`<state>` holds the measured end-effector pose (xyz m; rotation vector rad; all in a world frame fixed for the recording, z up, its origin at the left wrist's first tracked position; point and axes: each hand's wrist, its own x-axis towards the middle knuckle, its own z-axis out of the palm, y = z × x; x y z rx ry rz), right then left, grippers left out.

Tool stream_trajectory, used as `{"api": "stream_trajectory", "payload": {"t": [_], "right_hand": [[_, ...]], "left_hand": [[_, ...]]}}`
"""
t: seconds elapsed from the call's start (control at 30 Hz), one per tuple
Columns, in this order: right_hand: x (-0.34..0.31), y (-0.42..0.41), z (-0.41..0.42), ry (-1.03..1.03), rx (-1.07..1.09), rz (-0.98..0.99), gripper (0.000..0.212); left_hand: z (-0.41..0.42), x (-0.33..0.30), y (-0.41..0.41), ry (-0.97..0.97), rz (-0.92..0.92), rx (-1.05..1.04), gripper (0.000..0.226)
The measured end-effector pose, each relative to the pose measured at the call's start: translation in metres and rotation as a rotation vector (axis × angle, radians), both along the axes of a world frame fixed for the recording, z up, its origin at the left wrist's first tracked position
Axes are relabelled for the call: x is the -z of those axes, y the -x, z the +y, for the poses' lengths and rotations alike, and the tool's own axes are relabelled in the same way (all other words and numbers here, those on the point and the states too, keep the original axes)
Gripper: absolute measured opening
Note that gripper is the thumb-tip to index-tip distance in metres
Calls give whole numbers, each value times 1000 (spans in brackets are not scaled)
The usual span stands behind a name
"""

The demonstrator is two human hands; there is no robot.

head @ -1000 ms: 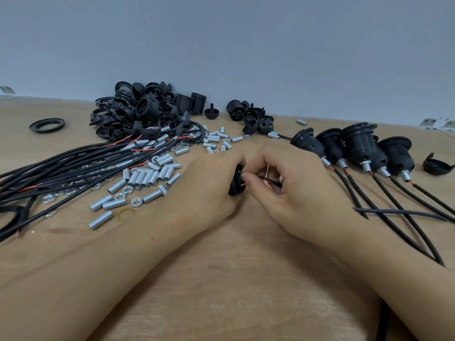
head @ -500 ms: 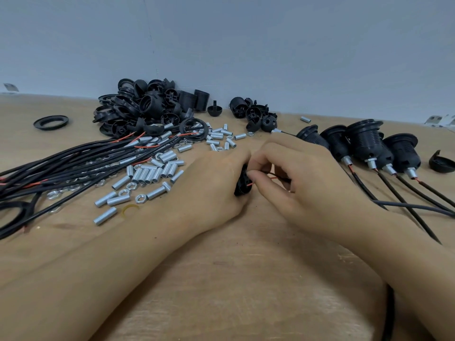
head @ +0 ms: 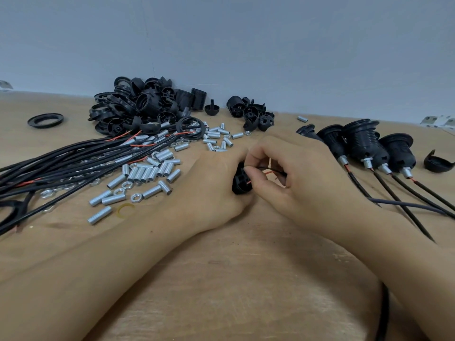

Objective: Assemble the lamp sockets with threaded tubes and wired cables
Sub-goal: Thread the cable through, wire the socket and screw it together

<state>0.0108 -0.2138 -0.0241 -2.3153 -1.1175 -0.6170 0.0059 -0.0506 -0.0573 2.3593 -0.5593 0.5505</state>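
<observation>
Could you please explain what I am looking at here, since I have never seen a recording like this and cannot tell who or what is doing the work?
There is no machine: a person works with two bare hands, filmed by one camera worn on the head, looking forward and down. The left hand holds a small black socket part. The right hand pinches thin red and black wires right at that part. On the wooden table lie a bundle of black cables at the left, a scatter of silver threaded tubes with nuts among them, and a heap of loose black socket pieces at the back. On the right lie finished sockets, each with a tube and a cable attached.
</observation>
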Motion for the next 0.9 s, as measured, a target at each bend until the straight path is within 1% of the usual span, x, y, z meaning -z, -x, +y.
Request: {"api": "stream_trajectory", "payload": {"t": [0.1, 0.2, 0.33, 0.43, 0.53, 0.6, 0.63, 0.7, 0.77, 0.9], "right_hand": [[0, 1, 0, 2, 15, -8, 5], [0, 1, -1, -9, -14, 27, 6], [0, 1, -3, -80, -54, 70, 7], [2, 2, 0, -114, -104, 89, 6], [4, 1, 2, -164, -124, 145, 6], [6, 0, 1, -243, -111, 232, 5], [6, -1, 0, -291, -114, 292, 4], [7, -1, 0, -370, -112, 378, 3], [7, -2, -1, -381, -95, 377, 4], [8, -4, -1, -353, -68, 342, 11]], "left_hand": [[-1, -1, 1, -39, -10, -21, 22], [-2, -2, 2, -42, -16, -36, 24], [-3, -1, 4, -22, -7, -35, 21], [-4, -2, 5, -18, 21, -17, 26], [-7, -5, 4, 28, 40, 10, 23], [-10, -6, 3, 71, 56, 16, 22], [-10, -6, 2, 90, 48, 10, 25], [-8, -4, 1, 141, 16, -20, 40], [-4, -2, -1, 196, 1, -36, 49], [-3, -1, -1, 211, -41, -39, 53]]}}
